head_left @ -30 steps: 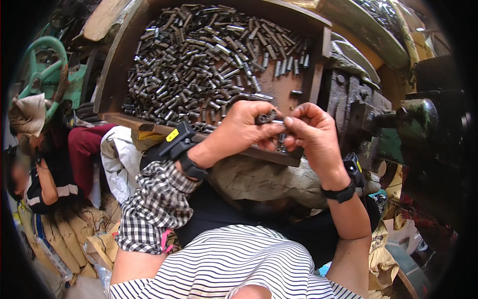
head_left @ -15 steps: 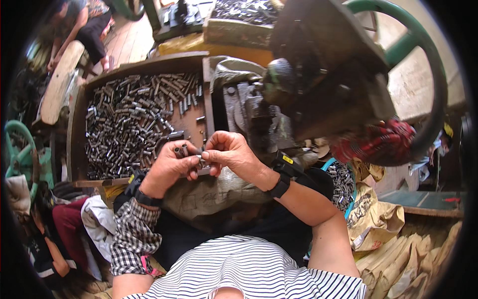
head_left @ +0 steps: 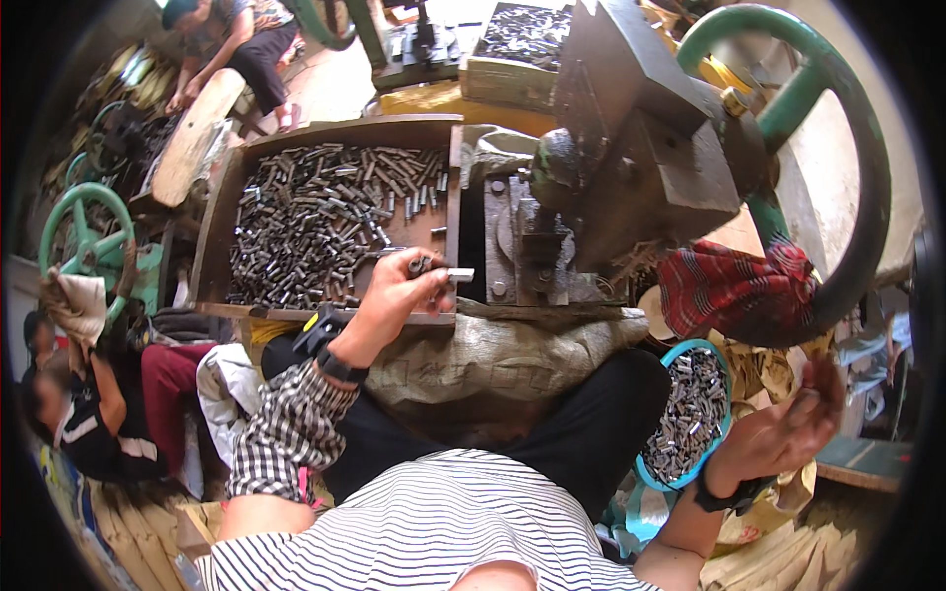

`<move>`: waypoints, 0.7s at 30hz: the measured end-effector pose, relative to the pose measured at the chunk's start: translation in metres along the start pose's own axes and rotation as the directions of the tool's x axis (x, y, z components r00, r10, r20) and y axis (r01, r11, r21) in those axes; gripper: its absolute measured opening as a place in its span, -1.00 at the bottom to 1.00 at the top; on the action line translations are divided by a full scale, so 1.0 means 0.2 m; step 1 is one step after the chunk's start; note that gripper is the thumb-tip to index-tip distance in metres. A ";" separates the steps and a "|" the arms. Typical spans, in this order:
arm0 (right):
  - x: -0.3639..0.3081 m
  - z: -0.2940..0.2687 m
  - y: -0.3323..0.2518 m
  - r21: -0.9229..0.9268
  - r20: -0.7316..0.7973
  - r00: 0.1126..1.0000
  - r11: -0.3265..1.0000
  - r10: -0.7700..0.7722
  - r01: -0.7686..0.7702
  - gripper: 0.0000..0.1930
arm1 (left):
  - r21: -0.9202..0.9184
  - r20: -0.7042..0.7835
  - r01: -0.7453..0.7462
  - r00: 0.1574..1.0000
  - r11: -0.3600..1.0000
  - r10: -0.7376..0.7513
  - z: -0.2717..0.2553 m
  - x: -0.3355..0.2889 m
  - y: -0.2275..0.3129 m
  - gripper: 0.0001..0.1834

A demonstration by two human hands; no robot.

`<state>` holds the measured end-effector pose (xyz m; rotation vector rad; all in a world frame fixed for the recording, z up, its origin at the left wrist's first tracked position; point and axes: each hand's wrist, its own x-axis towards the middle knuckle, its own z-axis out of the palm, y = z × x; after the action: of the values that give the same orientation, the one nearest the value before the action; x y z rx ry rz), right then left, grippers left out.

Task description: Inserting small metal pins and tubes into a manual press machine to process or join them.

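Swung away from the left hand over the last half-second, the right hand (head_left: 778, 433) is now beside the round turquoise plastic tub (head_left: 728, 394) of metal pieces; its fingers are blurred, so whether they grip anything I cannot tell. Farther forward, the left hand (head_left: 386, 300) is clamped on short, dark-grey metal tubes (head_left: 420, 264), a bright one (head_left: 460, 275) jutting from its fingertips near the right wall of the brown wooden tray (head_left: 454, 187). They should be light, rigid, sturdy, perhaps slick; pinching the outer wall mid-length looks surest. Beyond stands a dark metal press (head_left: 645, 167).
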<state>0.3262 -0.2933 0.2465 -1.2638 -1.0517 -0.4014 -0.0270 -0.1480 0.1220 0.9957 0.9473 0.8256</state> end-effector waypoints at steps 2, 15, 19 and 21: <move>-0.02 0.00 0.26 -0.049 0.068 0.984 0.986 0.162 -0.159 -0.65 | 0.026 -0.015 -0.051 0.999 0.998 0.052 0.01 0.12 0.02 -0.82; -0.10 0.43 0.35 0.068 0.181 0.932 0.942 0.313 -0.329 -0.47 | 0.025 0.011 -0.060 0.998 0.998 0.059 -0.20 0.77 -0.20 -0.87; 0.11 0.52 0.16 -0.049 0.455 0.883 0.993 0.116 -0.105 -0.40 | 0.021 0.040 -0.061 0.997 0.998 0.060 -0.23 0.84 -0.25 -0.86; 0.15 0.52 0.13 -0.231 0.238 0.925 0.942 0.297 -0.244 -0.44 | -0.016 0.084 -0.012 0.996 1.000 0.013 -0.25 0.83 -0.28 -0.86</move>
<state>0.3178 -0.1830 0.2504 -1.6544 -1.0618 -0.1219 -0.0054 -0.0029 0.0151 1.0160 0.8617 0.7946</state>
